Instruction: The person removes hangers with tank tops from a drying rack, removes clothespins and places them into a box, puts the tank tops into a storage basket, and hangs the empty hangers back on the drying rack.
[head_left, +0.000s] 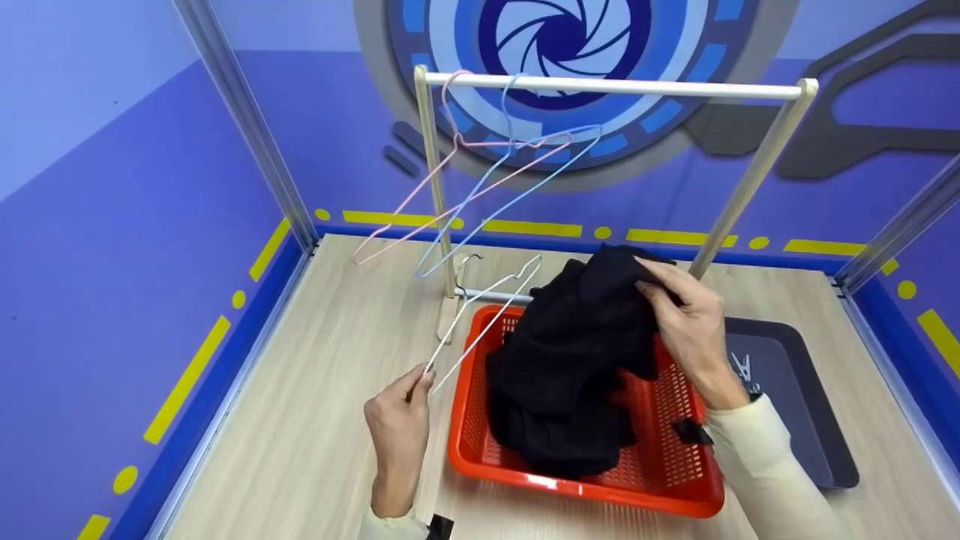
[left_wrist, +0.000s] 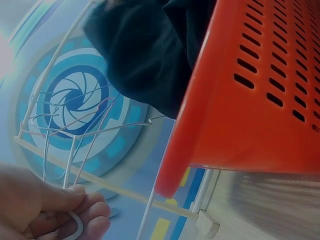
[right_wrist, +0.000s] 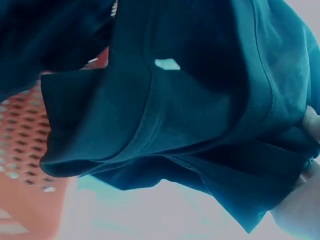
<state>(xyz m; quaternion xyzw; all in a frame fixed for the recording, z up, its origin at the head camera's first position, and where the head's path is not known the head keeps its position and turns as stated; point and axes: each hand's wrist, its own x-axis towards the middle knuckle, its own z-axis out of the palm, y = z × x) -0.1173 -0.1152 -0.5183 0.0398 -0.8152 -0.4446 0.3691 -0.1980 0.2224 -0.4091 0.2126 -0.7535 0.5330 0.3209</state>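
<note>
My left hand pinches one end of a white wire hanger between thumb and fingers. The hanger is tilted beside the basket, its hook pointing away. In the left wrist view the fingers curl round the hanger's white wire. My right hand grips the upper edge of a black garment, which hangs in folds into a red plastic basket. The right wrist view is filled by the cloth with its seams and a small pale patch; only part of the hand shows at the right edge.
A wooden rack stands behind the basket, with a pink hanger and a blue hanger on its bar at the left. A dark grey tray holding clothespins lies to the right, partly behind my forearm.
</note>
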